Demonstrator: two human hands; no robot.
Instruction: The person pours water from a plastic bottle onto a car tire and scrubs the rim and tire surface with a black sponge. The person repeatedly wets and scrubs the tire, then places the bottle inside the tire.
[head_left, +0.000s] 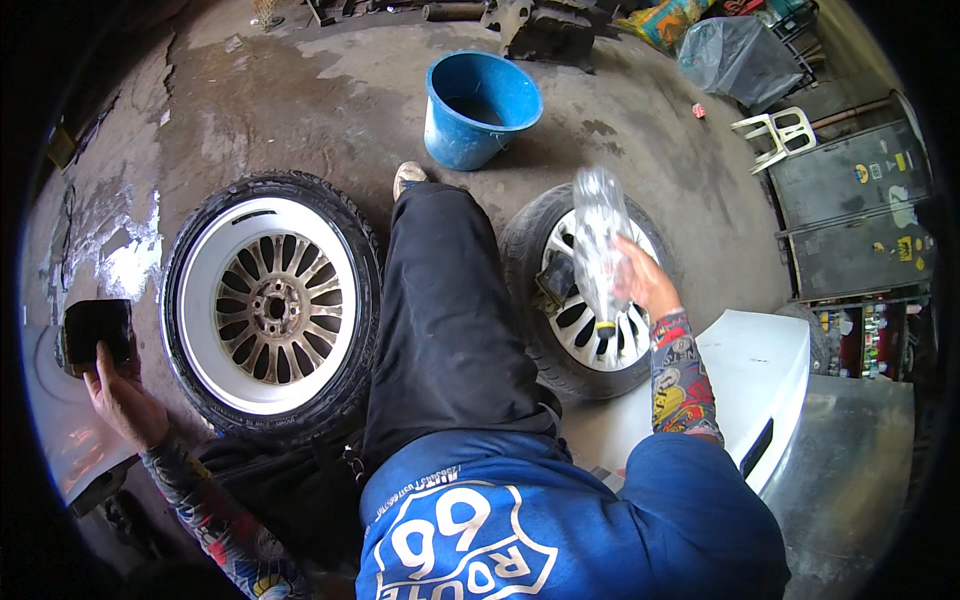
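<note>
The clear plastic bottle [598,245] is clasped in the right hand [645,280], tipped neck-down with its yellow cap end low over the white alloy rim of the right wheel [590,330]. That wheel lies flat on the concrete floor [300,90] just right of the person's outstretched leg in dark trousers [440,310]; a dark block-like thing sits on its rim near the bottle, too unclear to name. The left hand [120,400] is well apart on the other side, fingers closed on the lower edge of a black sponge-like pad [97,330] that rests on a pale curved surface at the picture's left edge. Between that hand and the leg lies the left wheel [272,305], tyre on, white rim with many thin spokes, face up. Beyond the foot stands a blue bucket [480,108]; a white plastic chair [778,132] is farther right, and a white panel [760,370] lies beside the right forearm.

By the look of it, the step in hand is wetting or dosing the right rim from the inverted bottle. The next move seems to call for a steady squeeze aimed at the spokes, and for bringing the pad across the leg to that wheel
</note>
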